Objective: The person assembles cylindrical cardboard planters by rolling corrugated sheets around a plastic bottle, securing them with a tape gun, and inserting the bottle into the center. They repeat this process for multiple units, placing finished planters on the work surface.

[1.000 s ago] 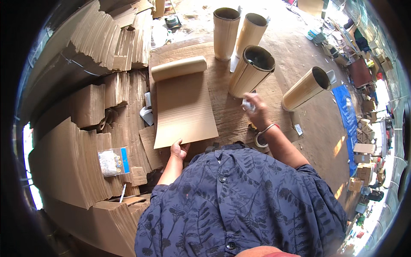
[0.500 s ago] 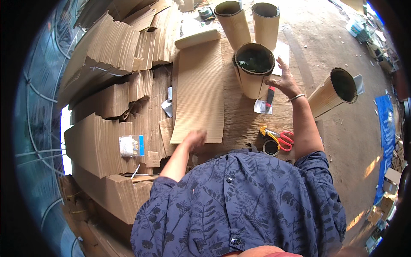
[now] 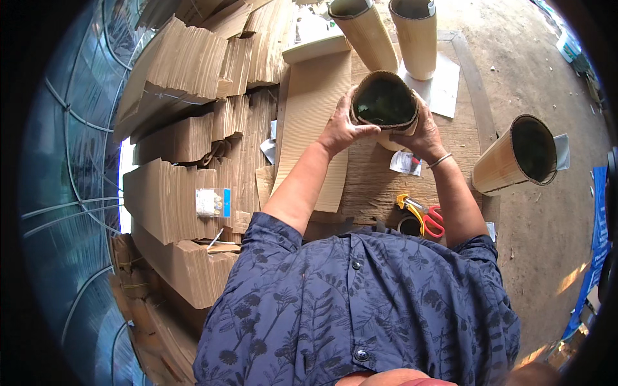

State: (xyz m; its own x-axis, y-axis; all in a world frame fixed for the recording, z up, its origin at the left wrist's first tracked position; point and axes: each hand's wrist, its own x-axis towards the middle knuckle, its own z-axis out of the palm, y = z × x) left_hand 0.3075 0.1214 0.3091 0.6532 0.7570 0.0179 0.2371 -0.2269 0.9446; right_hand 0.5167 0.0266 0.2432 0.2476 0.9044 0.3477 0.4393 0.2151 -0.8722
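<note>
In the head view, the person is gripping a rolled corrugated cardboard tube (image 3: pixel 384 103) with both hands, holding it upright over the wooden work board (image 3: pixel 473 122) so that its dark open mouth is facing the camera. The left hand (image 3: pixel 341 128) is wrapping around the tube's left side, thumb pressing along the rim, fingers closed firmly on the cardboard wall. The right hand (image 3: pixel 421 132) is clasping the right side in the same way, a thin bangle (image 3: pixel 440 161) sitting at its wrist. A flat corrugated sheet (image 3: pixel 315 122) is lying just left of the tube, passing under the left forearm. Two more finished tubes (image 3: pixel 393 32) are standing beyond the held one, and another tube (image 3: pixel 515 157) is resting well apart to the right on the floor. Scissors with yellow and red handles (image 3: pixel 421 212) are lying near the right forearm, touching a roll of tape (image 3: pixel 409 225). Stacks of folded cardboard (image 3: pixel 174 193) are filling the left side, with a small clear packet (image 3: pixel 209 202) sitting on one stack.
</note>
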